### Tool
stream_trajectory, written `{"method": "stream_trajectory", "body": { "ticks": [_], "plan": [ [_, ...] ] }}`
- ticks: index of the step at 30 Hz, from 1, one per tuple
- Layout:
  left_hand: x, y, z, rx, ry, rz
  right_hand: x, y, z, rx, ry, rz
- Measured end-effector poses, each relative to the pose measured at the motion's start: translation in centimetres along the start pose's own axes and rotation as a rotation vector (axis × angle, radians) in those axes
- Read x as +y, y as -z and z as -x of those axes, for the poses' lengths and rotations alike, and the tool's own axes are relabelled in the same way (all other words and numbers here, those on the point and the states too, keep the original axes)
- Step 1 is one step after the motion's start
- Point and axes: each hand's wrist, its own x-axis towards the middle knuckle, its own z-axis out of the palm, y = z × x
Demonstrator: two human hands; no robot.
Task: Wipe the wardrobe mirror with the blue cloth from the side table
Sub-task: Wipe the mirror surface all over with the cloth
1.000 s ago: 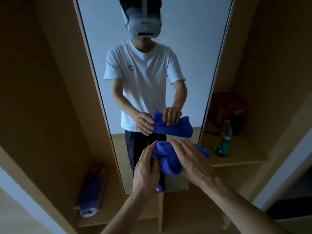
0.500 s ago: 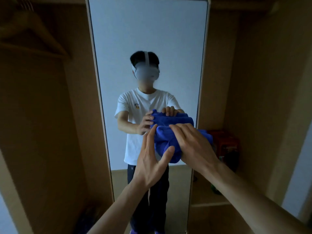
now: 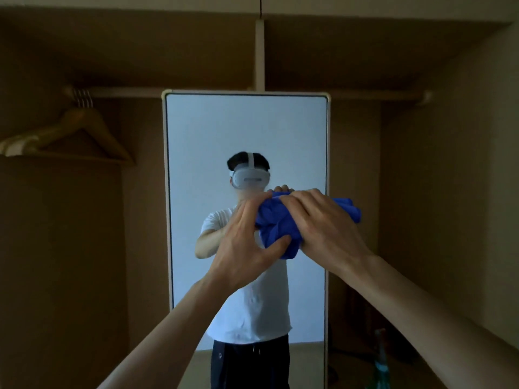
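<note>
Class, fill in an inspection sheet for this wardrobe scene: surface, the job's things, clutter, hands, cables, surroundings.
Surface: mirror, upright in a pale frame; the dim light hides any marks on the glass.
Job's things: blue cloth, bunched and held up before the mirror's right half; whether it touches the glass cannot be told.
Clutter: green bottle, dim, low at the right.
Hands: left hand holds the cloth between fingers and thumb; right hand grips it from the right, fingers laid over the top.
Cables: nothing seen.
Surroundings: wooden wardrobe; a rail carries wooden hangers at the upper left.
</note>
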Motion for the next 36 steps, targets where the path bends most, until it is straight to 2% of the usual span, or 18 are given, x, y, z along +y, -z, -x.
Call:
{"method": "stream_trajectory", "body": {
  "ticks": [6, 11, 17, 24, 36],
  "plan": [
    [0.8, -0.1, -3.8, 0.075, -0.116, -0.069, 3.3, 0.4, -2.7, 0.096, 0.046, 0.102],
    [1.8, 0.2, -7.2, 0.150, -0.230, -0.171, 5.5, 1.6, -5.3, 0.177, 0.012, 0.202],
    [3.3, 0.9, -11.1, 0.221, -0.335, -0.213, 7.0, 3.3, -9.2, 0.163, 0.031, 0.267],
    [3.4, 1.7, -15.0, 0.292, -0.344, -0.249, 8.8, 3.8, -12.7, 0.236, 0.059, 0.317],
    [3.7, 2.4, -20.2, 0.197, -0.304, -0.527, 11.1, 2.2, -16.2, 0.246, -0.053, 0.291]
  ]
}}
